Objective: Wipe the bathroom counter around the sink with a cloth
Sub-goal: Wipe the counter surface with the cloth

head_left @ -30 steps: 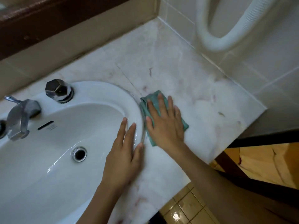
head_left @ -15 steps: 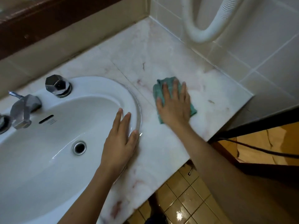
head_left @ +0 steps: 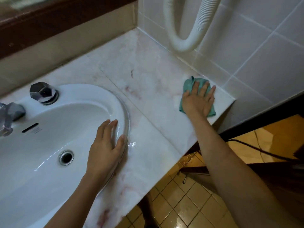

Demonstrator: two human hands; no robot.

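Counter, cloth now pushed against wall

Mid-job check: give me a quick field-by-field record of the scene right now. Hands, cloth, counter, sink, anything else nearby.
right hand: flat, palm down, pressing the cloth
cloth: teal, crumpled, on the counter's far right end, close to the tiled wall
left hand: open, resting on the sink rim, holding nothing
counter: pale marble with reddish veins, wet sheen beside the sink rim
sink: white oval basin, drain open
tap handle: chrome, behind the basin
hose: white ribbed loop hanging on the tiled wall
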